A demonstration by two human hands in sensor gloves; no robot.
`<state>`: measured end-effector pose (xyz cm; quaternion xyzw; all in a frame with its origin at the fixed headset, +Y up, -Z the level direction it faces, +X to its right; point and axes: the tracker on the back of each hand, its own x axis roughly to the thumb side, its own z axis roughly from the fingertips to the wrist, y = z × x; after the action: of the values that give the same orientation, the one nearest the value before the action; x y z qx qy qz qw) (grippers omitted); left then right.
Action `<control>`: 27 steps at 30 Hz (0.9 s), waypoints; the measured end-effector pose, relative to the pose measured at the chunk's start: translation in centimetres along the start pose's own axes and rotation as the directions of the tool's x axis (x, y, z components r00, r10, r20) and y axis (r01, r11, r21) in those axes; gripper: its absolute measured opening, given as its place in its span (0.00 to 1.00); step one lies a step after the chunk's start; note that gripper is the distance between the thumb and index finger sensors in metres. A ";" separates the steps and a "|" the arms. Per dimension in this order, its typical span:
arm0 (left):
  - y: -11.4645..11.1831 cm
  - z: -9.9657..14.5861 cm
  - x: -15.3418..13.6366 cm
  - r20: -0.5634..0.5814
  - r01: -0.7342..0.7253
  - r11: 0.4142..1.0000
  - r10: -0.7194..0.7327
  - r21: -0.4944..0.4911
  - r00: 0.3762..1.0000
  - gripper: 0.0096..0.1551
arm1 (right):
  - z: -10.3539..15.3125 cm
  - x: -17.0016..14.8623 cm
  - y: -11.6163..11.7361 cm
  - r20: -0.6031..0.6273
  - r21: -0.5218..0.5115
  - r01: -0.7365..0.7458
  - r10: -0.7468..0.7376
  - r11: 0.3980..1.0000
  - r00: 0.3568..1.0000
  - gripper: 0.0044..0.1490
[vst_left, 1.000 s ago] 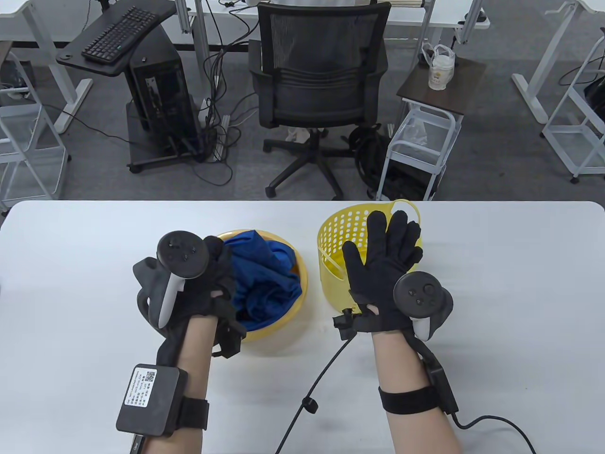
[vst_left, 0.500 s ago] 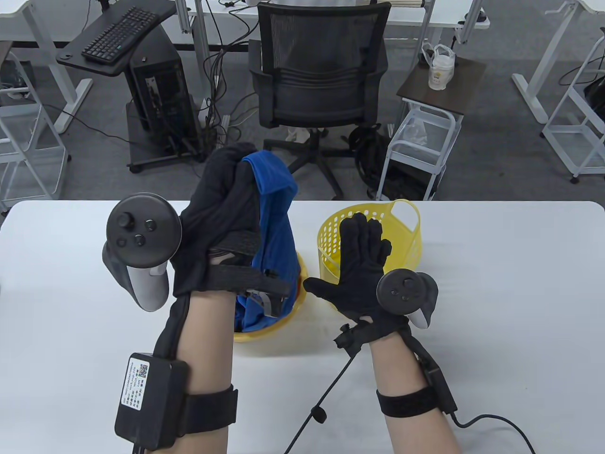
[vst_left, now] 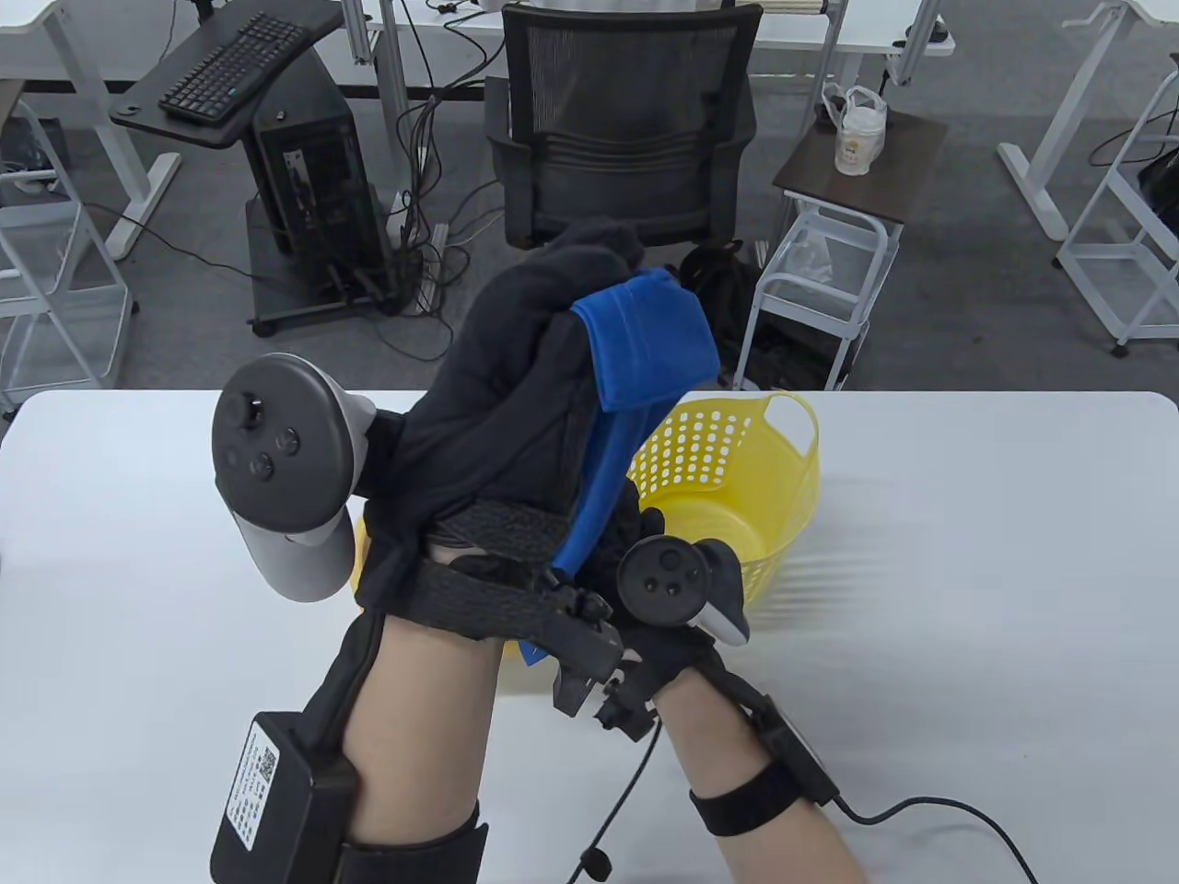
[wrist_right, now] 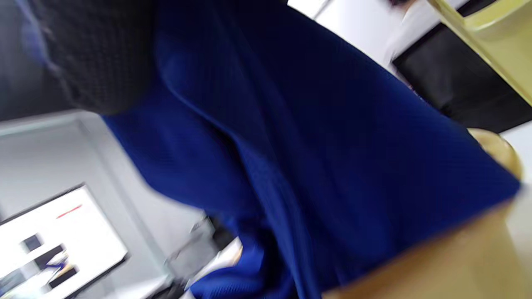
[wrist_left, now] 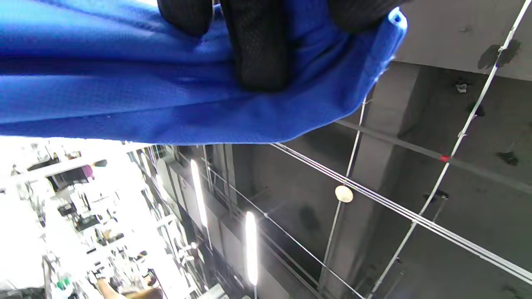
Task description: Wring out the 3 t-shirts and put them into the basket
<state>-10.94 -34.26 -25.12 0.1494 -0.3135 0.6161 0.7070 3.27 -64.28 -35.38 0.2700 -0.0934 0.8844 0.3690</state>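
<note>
1. While the left hand (vst_left: 516,387) is raised high above the table (vst_left: 967,589), its gloved fingers (wrist_left: 259,50) are clenched round a fold of the blue shirt (vst_left: 645,359), as the left wrist view shows plainly.
2. From that grasp the shirt hangs down as a narrow strip, passing behind the left wrist toward the near middle of the table.
3. Its lower end is hidden in the table view; the right wrist view shows dark blue cloth dropping toward a yellow rim, though that picture is blurred.
4. Low behind the left wrist, the right hand (vst_left: 645,543) is mostly covered, so only its tracker (vst_left: 668,580) and wrist strap are clear.
5. In the right wrist view a gloved finger (wrist_right: 95,58) lies against the cloth, but whether the right hand grasps the shirt cannot be told.
6. Just right of the hanging shirt stands the yellow basket (vst_left: 783,497), perforated, with a handle hole on its far right side; nothing can be seen inside it.
7. A second yellow vessel, the bowl (vst_left: 356,562), shows only as a sliver at the left of the left wrist.
8. On the left hand's back sits a larger tracker (vst_left: 276,460), at the left of the glove.
9. Beyond the far edge of the table are a black chair (vst_left: 626,120), a keyboard (vst_left: 230,64) at the far left and a small white cart (vst_left: 820,285) at the right.
</note>
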 end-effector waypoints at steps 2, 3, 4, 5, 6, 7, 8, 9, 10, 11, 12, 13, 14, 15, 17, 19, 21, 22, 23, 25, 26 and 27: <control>0.8 0.4 -0.3 -0.015 0.013 1.000 -0.013 0.026 1.000 0.22 | 0.0 0.2 -0.2 0.023 -0.100 0.018 -0.016 0.995 1.000 0.34; 2.1 0.6 -0.4 -0.046 0.061 0.995 -0.058 0.084 0.997 0.22 | 0.0 0.3 -0.8 0.022 -0.121 0.017 -0.014 0.992 1.000 0.28; 3.3 0.9 -0.5 -0.074 0.104 0.985 -0.095 0.136 0.993 0.22 | 0.1 0.2 -1.4 0.019 -0.125 0.016 -0.013 0.992 1.000 0.26; 5.2 1.4 -0.7 -0.107 0.176 0.961 -0.156 0.213 0.982 0.22 | 0.3 0.0 -2.6 0.015 -0.150 0.049 -0.047 0.988 0.999 0.25; 7.4 2.2 -1.1 -0.169 0.253 0.920 -0.210 0.298 0.963 0.22 | 0.5 -0.3 -4.2 0.001 -0.199 0.099 -0.101 0.975 0.995 0.24; 8.8 2.9 -1.3 -0.234 0.308 0.884 -0.235 0.352 0.943 0.22 | 0.6 -0.7 -5.3 -0.011 -0.232 0.145 -0.151 0.962 0.988 0.24; 10.9 4.3 -1.9 -0.339 0.397 0.819 -0.266 0.415 0.902 0.22 | 1.0 -1.3 -7.3 -0.018 -0.269 0.240 -0.254 0.933 0.967 0.25; 12.8 5.6 -2.5 -0.412 0.470 0.754 -0.289 0.459 0.864 0.23 | 1.3 -1.9 -9.0 -0.024 -0.296 0.336 -0.359 0.894 0.933 0.24; 14.0 6.5 -3.0 -0.448 0.515 0.710 -0.306 0.480 0.840 0.22 | 1.7 -2.4 -10.2 -0.031 -0.319 0.404 -0.435 0.858 0.900 0.24; 15.7 7.9 -3.8 -0.513 0.591 0.634 -0.333 0.499 0.791 0.22 | 2.3 -3.2 -11.9 -0.034 -0.356 0.491 -0.536 0.795 0.844 0.25; 16.6 8.7 -4.4 -0.557 0.636 0.588 -0.344 0.500 0.756 0.22 | 2.7 -3.5 -12.8 -0.026 -0.372 0.538 -0.588 0.756 0.809 0.25; 17.8 9.9 -5.5 -0.644 0.715 0.520 -0.354 0.467 0.678 0.22 | 3.2 -3.8 -13.8 -0.022 -0.386 0.587 -0.644 0.711 0.765 0.25; 18.6 10.7 -6.9 -0.684 0.766 0.507 -0.394 0.395 0.614 0.22 | 3.5 -3.8 -14.6 -0.027 -0.372 0.608 -0.663 0.701 0.748 0.25; 18.8 11.0 -7.9 -0.682 0.769 0.540 -0.419 0.343 0.599 0.23 | 3.5 -3.6 -14.9 -0.035 -0.332 0.604 -0.650 0.724 0.759 0.25; 18.3 11.3 -10.5 -0.721 0.760 0.593 -0.401 0.267 0.566 0.23 | 3.9 -2.9 -15.2 -0.075 -0.303 0.569 -0.614 0.765 0.786 0.26; 16.3 11.0 -13.6 -0.708 0.721 0.660 -0.406 0.211 0.579 0.32 | 4.0 -2.4 -15.1 -0.113 -0.308 0.548 -0.602 0.778 0.790 0.27; 13.8 10.2 -15.4 -0.658 0.686 0.715 -0.454 0.132 0.600 0.45 | 3.9 -2.4 -14.8 -0.140 -0.279 0.564 -0.614 0.777 0.777 0.30; 11.3 9.6 -16.5 -0.612 0.652 0.758 -0.505 0.023 0.608 0.50 | 3.9 -2.6 -14.6 -0.136 -0.284 0.595 -0.645 0.752 0.752 0.31; 9.3 9.2 -17.3 -0.565 0.623 0.779 -0.545 -0.068 0.619 0.53 | 3.9 -2.6 -14.4 -0.131 -0.293 0.625 -0.678 0.723 0.723 0.31; 2.8 8.7 -19.2 -0.443 0.552 0.763 -0.645 -0.337 0.623 0.63 | 3.8 -2.7 -14.0 -0.112 -0.300 0.718 -0.770 0.628 0.628 0.31; 0.5 8.8 -19.9 -0.401 0.528 0.721 -0.691 -0.449 0.602 0.68 | 3.8 -2.7 -13.9 -0.094 -0.298 0.752 -0.802 0.588 0.590 0.31; -2.5 8.9 -20.9 -0.334 0.487 0.635 -0.752 -0.600 0.568 0.73 | 3.8 -2.6 -13.8 -0.075 -0.292 0.793 -0.840 0.534 0.538 0.31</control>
<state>-11.73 -56.30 -30.98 -0.0992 -0.1482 0.2438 0.9533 16.00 -57.43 -34.06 0.1458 -0.0153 0.6134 0.7761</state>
